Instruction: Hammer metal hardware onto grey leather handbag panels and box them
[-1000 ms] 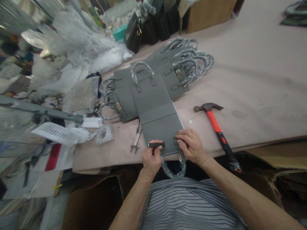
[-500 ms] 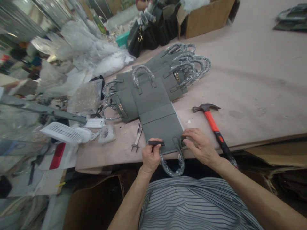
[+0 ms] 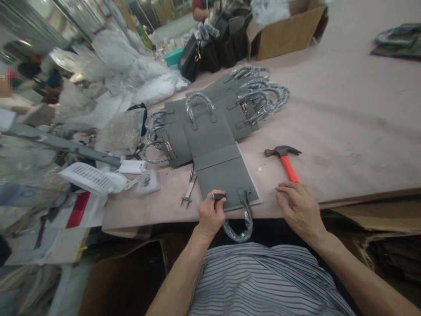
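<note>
In my left hand (image 3: 211, 214) is a short dark rod-shaped tool (image 3: 218, 196), pinched near the left edge of a flat grey handbag panel (image 3: 219, 180). The panel's near end carries a plastic-wrapped handle (image 3: 241, 237) that hangs over the table edge. My right hand (image 3: 301, 210) hovers over the grip of a claw hammer (image 3: 289, 169), its fingers loosely apart and pointing left. The hammer's black grip is hidden beneath this hand. Under the panel's far part lie several grey handbag pieces (image 3: 177, 116) with wrapped handles. A caliper-like metal tool (image 3: 188, 193) lies left of the panel.
A white fan-like device (image 3: 87, 177) and a small wrapped packet (image 3: 148, 182) sit at the left. Behind are clear plastic bags (image 3: 131, 72), black bags (image 3: 210, 52) and a cardboard box (image 3: 289, 33). Another person's arm (image 3: 200, 12) shows at the back.
My right hand has moved right, from the panel's corner to over the hammer's grip. My left hand still holds the dark tool at the panel. The view has shifted slightly.
</note>
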Demonstrator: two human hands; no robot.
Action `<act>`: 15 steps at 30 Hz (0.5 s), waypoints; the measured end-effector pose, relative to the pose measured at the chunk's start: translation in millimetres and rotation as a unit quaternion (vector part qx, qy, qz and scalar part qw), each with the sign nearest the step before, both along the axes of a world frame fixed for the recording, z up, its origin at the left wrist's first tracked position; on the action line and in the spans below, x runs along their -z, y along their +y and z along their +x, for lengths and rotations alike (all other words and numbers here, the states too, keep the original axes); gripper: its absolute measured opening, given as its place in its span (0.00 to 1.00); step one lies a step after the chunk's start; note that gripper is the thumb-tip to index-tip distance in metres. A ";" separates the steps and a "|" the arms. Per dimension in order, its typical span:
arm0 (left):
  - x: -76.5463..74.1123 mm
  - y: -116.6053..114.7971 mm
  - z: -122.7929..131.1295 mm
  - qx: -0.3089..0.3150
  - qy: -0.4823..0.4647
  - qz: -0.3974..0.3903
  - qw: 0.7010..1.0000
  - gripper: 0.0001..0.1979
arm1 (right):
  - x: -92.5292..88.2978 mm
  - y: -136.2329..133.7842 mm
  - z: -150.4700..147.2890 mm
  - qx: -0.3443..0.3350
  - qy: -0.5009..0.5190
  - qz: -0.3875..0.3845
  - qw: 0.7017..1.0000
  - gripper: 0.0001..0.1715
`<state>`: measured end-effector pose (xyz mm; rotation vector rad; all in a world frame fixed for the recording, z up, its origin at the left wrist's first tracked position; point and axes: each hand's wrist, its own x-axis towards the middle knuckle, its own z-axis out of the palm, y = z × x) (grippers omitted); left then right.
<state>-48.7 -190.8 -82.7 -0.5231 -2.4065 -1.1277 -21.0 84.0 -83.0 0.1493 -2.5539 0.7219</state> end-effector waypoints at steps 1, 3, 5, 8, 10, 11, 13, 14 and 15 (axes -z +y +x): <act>-0.1 0.1 -0.4 0.004 0.005 -0.002 1.000 0.05 | -0.5 3.2 0.6 0.027 0.001 0.034 0.999 0.11; -0.2 0.5 -1.1 0.016 0.011 -0.009 1.000 0.05 | -1.7 10.6 0.8 0.083 -0.031 0.099 0.991 0.15; -0.4 1.5 -1.9 0.027 0.011 -0.013 0.999 0.06 | -3.9 17.8 -1.0 0.117 -0.108 0.142 0.977 0.21; -1.3 3.4 -2.7 0.033 0.002 -0.014 0.999 0.05 | -10.9 25.5 -8.7 0.147 -0.237 0.107 0.954 0.24; -2.3 4.4 -2.6 0.032 -0.006 -0.010 0.999 0.06 | -18.3 28.6 -16.7 0.170 -0.318 -0.034 0.932 0.18; -2.7 4.7 -2.4 0.030 -0.009 -0.006 0.999 0.06 | -23.0 29.3 -20.9 0.174 -0.360 -0.144 0.905 0.14; -3.4 5.3 -1.6 0.023 -0.019 0.002 1.000 0.06 | -35.1 28.2 -28.3 0.147 -0.429 -0.343 0.823 0.08; -3.7 5.6 -1.3 0.021 -0.023 0.006 0.999 0.06 | -42.7 26.0 -30.9 0.125 -0.450 -0.411 0.783 0.07; -3.9 6.0 -1.2 0.020 -0.027 0.008 0.999 0.06 | -51.4 22.5 -32.4 0.105 -0.463 -0.460 0.750 0.07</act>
